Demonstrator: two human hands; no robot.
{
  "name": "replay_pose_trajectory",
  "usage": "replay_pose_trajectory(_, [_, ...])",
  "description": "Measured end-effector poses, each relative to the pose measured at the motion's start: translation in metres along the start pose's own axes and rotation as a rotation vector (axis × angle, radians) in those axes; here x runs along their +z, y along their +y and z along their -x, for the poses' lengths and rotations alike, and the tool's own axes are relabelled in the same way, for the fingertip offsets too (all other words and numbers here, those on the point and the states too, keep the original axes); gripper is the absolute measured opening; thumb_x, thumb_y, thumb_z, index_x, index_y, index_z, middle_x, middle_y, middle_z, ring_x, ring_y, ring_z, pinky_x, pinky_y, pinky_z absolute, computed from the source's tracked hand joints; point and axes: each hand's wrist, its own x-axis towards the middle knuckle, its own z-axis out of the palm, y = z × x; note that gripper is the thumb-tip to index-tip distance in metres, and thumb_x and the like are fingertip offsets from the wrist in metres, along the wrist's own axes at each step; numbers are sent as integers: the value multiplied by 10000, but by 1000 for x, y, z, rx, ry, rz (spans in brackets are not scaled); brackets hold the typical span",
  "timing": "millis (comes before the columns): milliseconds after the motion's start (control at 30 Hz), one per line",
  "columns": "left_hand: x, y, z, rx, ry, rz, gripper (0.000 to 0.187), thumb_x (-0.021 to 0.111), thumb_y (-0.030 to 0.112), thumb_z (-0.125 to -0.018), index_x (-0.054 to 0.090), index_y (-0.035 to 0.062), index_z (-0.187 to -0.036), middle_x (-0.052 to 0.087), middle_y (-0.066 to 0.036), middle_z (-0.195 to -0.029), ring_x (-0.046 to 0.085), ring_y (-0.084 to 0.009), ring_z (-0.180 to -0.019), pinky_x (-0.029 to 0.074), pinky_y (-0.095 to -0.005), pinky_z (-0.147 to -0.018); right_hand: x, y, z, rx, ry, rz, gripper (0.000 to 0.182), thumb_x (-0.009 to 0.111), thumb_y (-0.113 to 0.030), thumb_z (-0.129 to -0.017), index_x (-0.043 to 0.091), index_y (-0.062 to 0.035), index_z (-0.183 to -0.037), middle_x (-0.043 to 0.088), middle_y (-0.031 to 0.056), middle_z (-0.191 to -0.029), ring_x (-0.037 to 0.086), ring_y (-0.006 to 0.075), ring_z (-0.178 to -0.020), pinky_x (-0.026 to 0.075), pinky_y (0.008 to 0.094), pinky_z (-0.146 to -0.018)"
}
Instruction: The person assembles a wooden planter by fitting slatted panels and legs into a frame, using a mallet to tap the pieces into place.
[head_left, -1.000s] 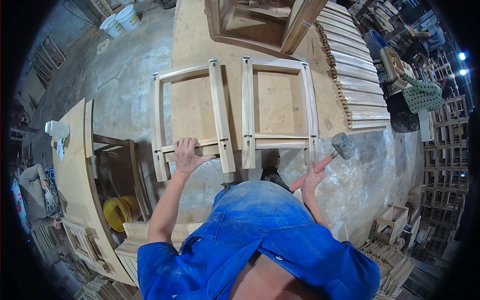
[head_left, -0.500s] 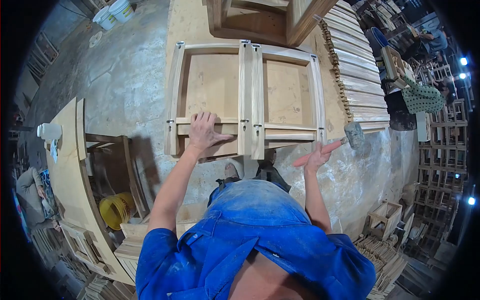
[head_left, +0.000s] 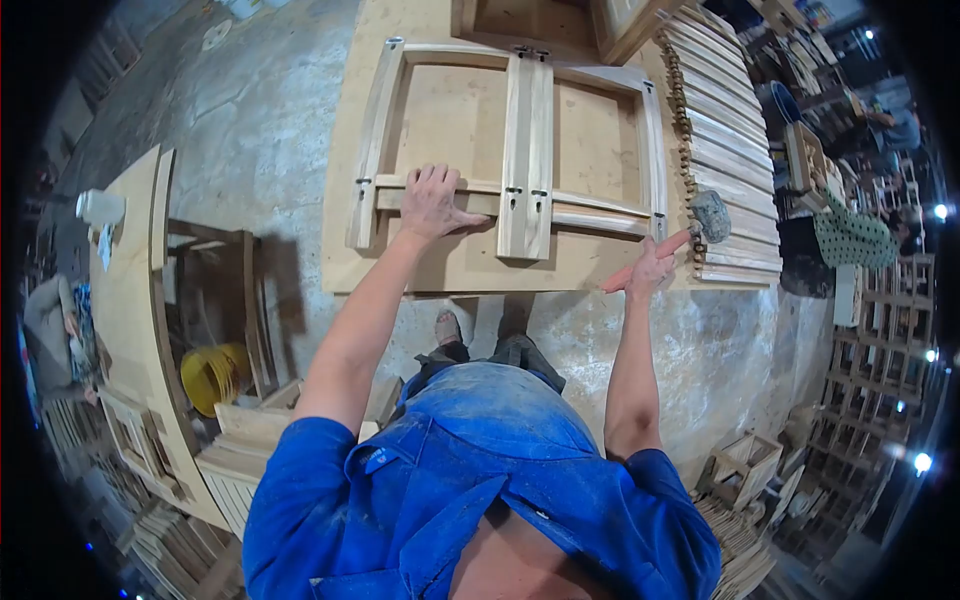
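Note:
Two joined wooden frames [head_left: 527, 150] lie side by side on a board-topped table [head_left: 350, 270], their legs meeting in the middle. My left hand [head_left: 430, 205] is wrapped over the lower rail of the left frame, thumb stretched to the right along it. In my right hand [head_left: 652, 268] is the pinkish handle of a mallet, closed in the fingers. The mallet's grey head [head_left: 711, 217] is up and to the right, over the ends of a row of wooden slats [head_left: 735, 150]. Dark slots or fittings show at the frame corners.
A larger wooden piece [head_left: 530, 22] stands at the table's far edge. To the left are another workbench [head_left: 130, 270] with a white container [head_left: 100, 207], and a yellow bucket [head_left: 215, 378]. People are at far left and far right.
The frames now lie farther up the table, away from my body, with my left hand still on the rail. My right hand and the mallet have moved up and slightly right.

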Motion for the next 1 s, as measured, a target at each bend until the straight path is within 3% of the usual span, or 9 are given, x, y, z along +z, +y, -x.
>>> replay_pose_trajectory(133, [0, 11, 0, -39, -13, -6, 761, 777, 699, -504, 607, 90, -929, 560, -68, -929, 550, -245, -958, 399, -413, -879, -10, 7, -6, 18, -44, -73, 666, 720, -261, -805, 458, 123, -1282, 535, 269, -1242, 525, 361, -1146, 409, 435, -980])
replay_pose_trajectory(200, [-13, 13, 14, -108, -37, -19, 799, 762, 718, -504, 612, 85, -970, 571, -74, -952, 559, -240, -992, 396, -430, -909, -21, 35, -7, -278, -93, -256, 675, 725, -231, -808, 434, 100, -1319, 535, 245, -1257, 527, 330, -1153, 415, 440, -986])
replay_pose_trajectory(367, [-60, 38, 79, -101, 191, 21, 826, 793, 579, -633, 563, 47, -1221, 554, -129, -1176, 512, -287, -1143, 329, -490, -1025, -107, 12, 55, -302, -389, -191, 580, 716, -146, -816, 480, 59, -1305, 594, 151, -1068, 580, 254, -997, 456, 364, -911])
replay_pose_trajectory(467, [-73, 53, 167, -315, 244, 73, 762, 808, 479, -683, 553, 39, -1252, 546, -168, -1223, 494, -337, -1146, 345, -493, -1006, -154, -2, 55, 168, -777, -22, 554, 712, -108, -796, 507, 27, -1293, 604, 93, -977, 571, 225, -901, 452, 326, -862])
replay_pose_trajectory(533, [-80, 71, 230, -468, 231, 10, 736, 806, 457, -698, 554, 37, -1247, 544, -177, -1224, 492, -350, -1141, 349, -494, -1002, -150, 1, 33, -283, -1017, 455, 572, 713, -94, -778, 515, -7, -1307, 610, 65, -954, 563, 227, -892, 456, 336, -846])
replay_pose_trajectory(667, [-105, 100, 354, -776, 93, -10, 661, 772, 408, -746, 553, 33, -1244, 543, -178, -1217, 491, -354, -1136, 350, -490, -1003, -94, 33, -14, -119, -1402, -109, 566, 646, -38, -823, 501, 30, -1366, 502, 143, -1437, 465, 239, -1341, 349, 352, -1113])
replay_pose_trajectory(700, [-117, 106, 372, -805, 74, -147, 683, 774, 415, -741, 543, 31, -1256, 540, -176, -1220, 490, -352, -1134, 350, -491, -995, -64, 68, -38, -259, -1404, -30, 563, 645, -53, -842, 481, 48, -1372, 518, 157, -1416, 479, 257, -1326, 351, 365, -1114])
replay_pose_trajectory(767, [-157, 122, 422, -897, 28, -320, 705, 775, 421, -736, 533, 28, -1269, 536, -175, -1223, 489, -349, -1131, 350, -492, -987, -32, 101, -70, -1134, -1075, 520, 472, 625, -174, -913, 520, 46, -1317, 568, 208, -1324, 539, 355, -1233, 439, 430, -1015])
replay_pose_trajectory(1000, [-242, 113, 558, -1443, 219, -741, 849, 808, 434, -677, 466, 2, -1323, 500, -210, -1274, 473, -381, -1161, 363, -481, -989, -43, 23, -4, -1215, -906, 610, 499, 526, -409, -963, 540, 4, -1243, 541, 252, -1102, 519, 447, -1031, 414, 519, -842])
